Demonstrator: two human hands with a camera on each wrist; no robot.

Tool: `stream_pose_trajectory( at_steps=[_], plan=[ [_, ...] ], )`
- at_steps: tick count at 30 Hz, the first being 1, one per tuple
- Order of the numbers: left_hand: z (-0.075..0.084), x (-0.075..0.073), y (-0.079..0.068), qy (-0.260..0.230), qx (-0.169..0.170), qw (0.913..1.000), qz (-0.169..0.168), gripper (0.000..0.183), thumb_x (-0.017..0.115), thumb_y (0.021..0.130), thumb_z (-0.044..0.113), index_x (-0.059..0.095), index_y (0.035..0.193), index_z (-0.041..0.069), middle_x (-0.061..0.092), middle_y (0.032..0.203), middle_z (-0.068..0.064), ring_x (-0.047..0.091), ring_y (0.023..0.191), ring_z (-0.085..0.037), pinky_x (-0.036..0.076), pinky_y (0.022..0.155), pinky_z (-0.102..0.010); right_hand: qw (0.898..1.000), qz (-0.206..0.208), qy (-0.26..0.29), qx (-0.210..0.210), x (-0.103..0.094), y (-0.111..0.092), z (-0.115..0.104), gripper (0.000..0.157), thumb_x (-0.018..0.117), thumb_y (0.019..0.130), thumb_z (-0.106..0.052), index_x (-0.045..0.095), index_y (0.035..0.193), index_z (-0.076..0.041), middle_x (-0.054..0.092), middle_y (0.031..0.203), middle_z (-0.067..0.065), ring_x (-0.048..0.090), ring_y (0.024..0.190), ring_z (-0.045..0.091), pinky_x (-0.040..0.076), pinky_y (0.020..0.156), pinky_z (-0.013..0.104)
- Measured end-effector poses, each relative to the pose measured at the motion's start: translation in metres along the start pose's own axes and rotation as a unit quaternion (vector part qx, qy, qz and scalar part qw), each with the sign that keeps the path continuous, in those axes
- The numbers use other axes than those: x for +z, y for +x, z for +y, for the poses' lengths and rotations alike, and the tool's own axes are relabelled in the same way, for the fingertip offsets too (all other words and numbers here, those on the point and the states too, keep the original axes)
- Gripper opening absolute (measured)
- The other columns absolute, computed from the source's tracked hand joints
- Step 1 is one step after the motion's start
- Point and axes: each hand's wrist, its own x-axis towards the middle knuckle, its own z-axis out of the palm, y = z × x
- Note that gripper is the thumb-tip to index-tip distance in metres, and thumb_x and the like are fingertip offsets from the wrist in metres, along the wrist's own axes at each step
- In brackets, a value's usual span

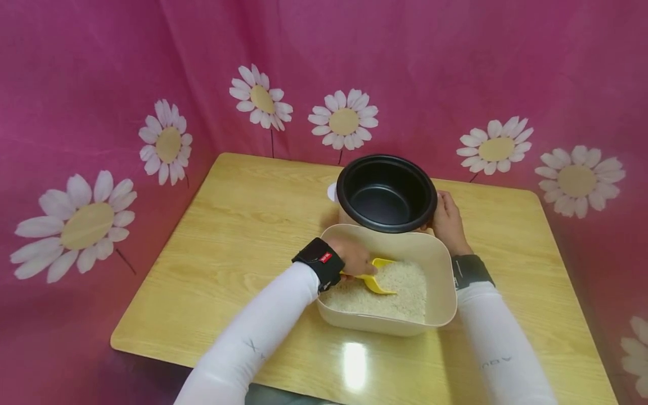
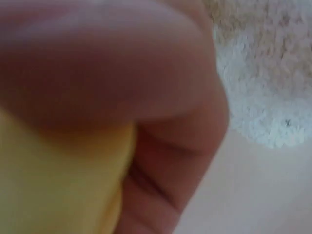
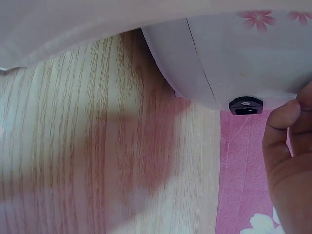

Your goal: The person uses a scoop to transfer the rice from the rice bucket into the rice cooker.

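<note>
The scoop (image 1: 377, 285) sits in the rice (image 1: 407, 287), its bowl down on the grains and its handle in my left hand (image 1: 352, 257). I judge it to be light, thin and fairly stiff, most likely plastic; it could turn a little in smooth fingers once weighted with grain. The handle is the place to hold it, close to the bowl, with my thumb along it. It is plain bright yellow, with a curved, open bowl pointing to my right; I cannot tell how much rice it carries. My left fingers are curled snugly around the handle, leaving no gap that I can see.

Around them is the cream tub (image 1: 441, 275), its rice lying low beneath the tall walls. Just beyond its far rim, the black pot (image 1: 381, 205), bare inside, sits atop a pale cooker (image 3: 243, 58) with pink flowers and a black socket. My right hand (image 1: 449, 223) rests at the cooker's right side, fingers partly bent; how firmly it grips, I cannot tell. Under everything is the wooden table (image 1: 212, 281).
</note>
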Motion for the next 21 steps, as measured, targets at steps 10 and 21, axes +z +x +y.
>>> stream_pose_trajectory(
  at_steps=[10, 21],
  plan=[
    [0.0007, 0.0032, 0.0028, 0.031, 0.002, 0.9994, 0.015, 0.059, 0.041, 0.105, 0.059, 0.065, 0.062, 0.025, 0.061, 0.053, 0.013, 0.061, 0.052, -0.007, 0.049, 0.065, -0.029, 1.0, -0.005, 0.012, -0.004, 0.0011, -0.0039, -0.0029, 0.016, 0.039, 0.111, -0.04, 0.052, 0.115, -0.031, 0.057, 0.075, -0.011, 0.059, 0.061, 0.007, 0.054, 0.062, 0.021],
    [-0.0008, 0.0035, 0.0011, 0.012, 0.011, 0.9998, 0.008, 0.058, 0.042, 0.106, 0.056, 0.067, 0.067, 0.021, 0.059, 0.052, 0.011, 0.059, 0.049, -0.007, 0.049, 0.063, -0.028, 0.998, -0.017, 0.056, 0.015, -0.0008, -0.0019, 0.0029, 0.027, 0.043, 0.109, -0.047, 0.058, 0.112, -0.025, 0.058, 0.072, -0.009, 0.057, 0.062, 0.011, 0.053, 0.063, 0.022]
  ],
)
